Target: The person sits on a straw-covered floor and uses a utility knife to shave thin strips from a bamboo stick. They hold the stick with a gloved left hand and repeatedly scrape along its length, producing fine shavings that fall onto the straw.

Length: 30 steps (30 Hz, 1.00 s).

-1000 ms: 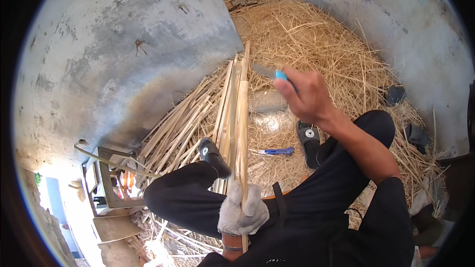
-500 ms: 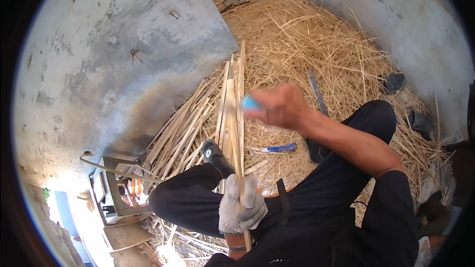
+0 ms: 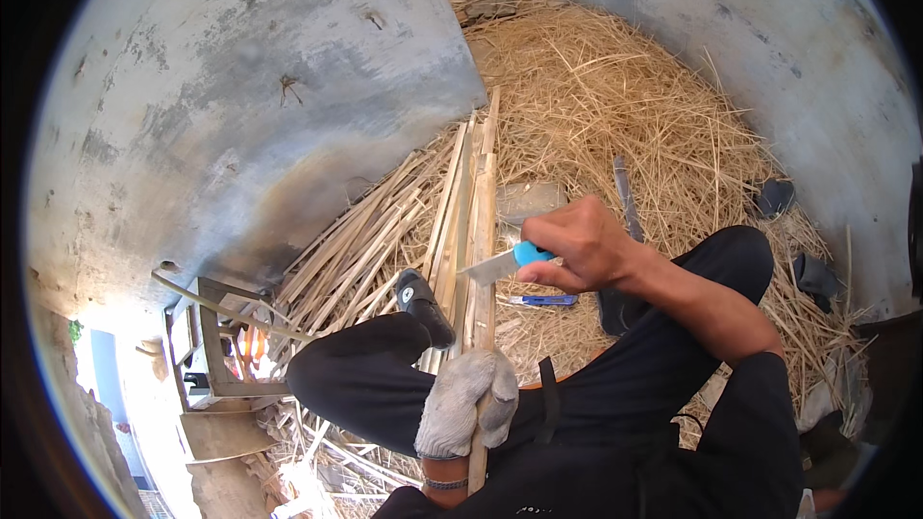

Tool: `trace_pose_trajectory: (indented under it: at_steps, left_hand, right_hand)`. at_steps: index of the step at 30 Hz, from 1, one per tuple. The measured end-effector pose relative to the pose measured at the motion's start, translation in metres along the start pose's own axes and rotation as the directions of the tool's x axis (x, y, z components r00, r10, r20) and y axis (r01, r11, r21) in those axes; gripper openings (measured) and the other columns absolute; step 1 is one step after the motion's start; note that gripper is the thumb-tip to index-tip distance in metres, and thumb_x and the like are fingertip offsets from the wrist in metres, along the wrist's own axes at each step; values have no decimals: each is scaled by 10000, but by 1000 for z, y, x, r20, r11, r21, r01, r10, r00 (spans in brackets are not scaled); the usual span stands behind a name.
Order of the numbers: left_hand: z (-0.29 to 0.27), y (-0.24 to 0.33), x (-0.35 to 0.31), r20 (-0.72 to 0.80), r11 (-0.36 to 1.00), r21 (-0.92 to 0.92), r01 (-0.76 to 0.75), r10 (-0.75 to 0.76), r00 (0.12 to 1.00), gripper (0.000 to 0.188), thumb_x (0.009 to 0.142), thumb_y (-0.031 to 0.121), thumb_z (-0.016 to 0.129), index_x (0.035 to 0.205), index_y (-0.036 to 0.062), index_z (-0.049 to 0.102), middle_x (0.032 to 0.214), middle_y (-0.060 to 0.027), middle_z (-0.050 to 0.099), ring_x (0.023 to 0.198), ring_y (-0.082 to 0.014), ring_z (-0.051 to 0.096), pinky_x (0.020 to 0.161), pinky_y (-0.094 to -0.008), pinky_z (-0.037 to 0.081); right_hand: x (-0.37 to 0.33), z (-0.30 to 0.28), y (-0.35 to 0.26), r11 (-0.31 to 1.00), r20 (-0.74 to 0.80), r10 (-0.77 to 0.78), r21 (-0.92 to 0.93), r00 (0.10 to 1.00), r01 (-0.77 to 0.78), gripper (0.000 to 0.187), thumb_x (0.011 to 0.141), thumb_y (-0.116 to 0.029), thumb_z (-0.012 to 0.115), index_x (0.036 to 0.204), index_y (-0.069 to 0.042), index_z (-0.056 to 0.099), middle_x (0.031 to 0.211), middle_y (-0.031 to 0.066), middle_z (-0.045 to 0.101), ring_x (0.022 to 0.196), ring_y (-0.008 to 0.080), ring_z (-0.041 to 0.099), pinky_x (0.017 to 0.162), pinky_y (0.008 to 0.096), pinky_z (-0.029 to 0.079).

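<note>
My right hand (image 3: 585, 248) is bare and closed round the blue handle of a knife (image 3: 492, 267). Its broad grey blade lies over a long pale bamboo strip (image 3: 483, 221); whether it touches the strip I cannot tell. My left hand (image 3: 468, 404), in a grey knitted glove, wraps round the near part of that strip at my lap, and the strip's end shows below the glove. Beside the strip more split strips (image 3: 444, 235) lie lengthwise. A blue utility knife (image 3: 543, 301) rests on the ground just nearer than my right hand.
Dry shavings (image 3: 625, 77) heap up across the far floor. Split strips (image 3: 361, 235) lean in a bundle along the grey wall (image 3: 288, 135) at left. A dark long-bladed tool (image 3: 627, 194) lies beyond my right wrist. A wooden frame (image 3: 207, 346) stands at left.
My right hand with the knife has come nearer to me and a little right, and its blur is gone. The strip now shows its broad face; the left hand still grips it.
</note>
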<state>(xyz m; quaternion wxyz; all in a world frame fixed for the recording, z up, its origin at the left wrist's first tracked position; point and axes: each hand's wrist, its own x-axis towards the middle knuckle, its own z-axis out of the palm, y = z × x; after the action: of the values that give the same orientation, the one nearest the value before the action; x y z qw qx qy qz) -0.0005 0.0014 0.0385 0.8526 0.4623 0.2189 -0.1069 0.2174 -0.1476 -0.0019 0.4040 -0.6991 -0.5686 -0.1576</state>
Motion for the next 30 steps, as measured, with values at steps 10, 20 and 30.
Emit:
trace_pose_trajectory:
  at_steps: [10, 20, 30]
  left_hand:
    - [-2, 3, 9, 23, 973, -228, 23, -18, 1000, 300, 1009, 233, 509, 783, 36, 532, 567, -56, 482, 343, -119, 365, 297, -266, 274]
    - [-2, 1, 6, 32, 988, -152, -38, 44, 999, 410, 1058, 346, 435, 771, 63, 508, 428, 4, 343, 276, -112, 312, 257, -262, 212]
    - [21, 13, -4, -204, 965, 238, 113, -64, 977, 286, 1021, 264, 543, 920, 3, 599, 519, -10, 430, 376, -92, 383, 352, -247, 318]
  right_hand:
    - [0, 29, 3, 959, -93, 76, -267, 993, -98, 508, 942, -549, 582, 714, -100, 519, 517, 67, 480, 435, 228, 535, 399, 382, 400]
    - [3, -7, 30, 934, -316, 260, -159, 912, -321, 487, 1018, -496, 508, 725, -106, 514, 473, 7, 435, 361, 151, 413, 345, 340, 329]
    - [-11, 26, 5, 999, 4, 43, 10, 999, -43, 489, 937, -510, 621, 718, -97, 478, 563, 66, 489, 486, 259, 545, 457, 382, 416]
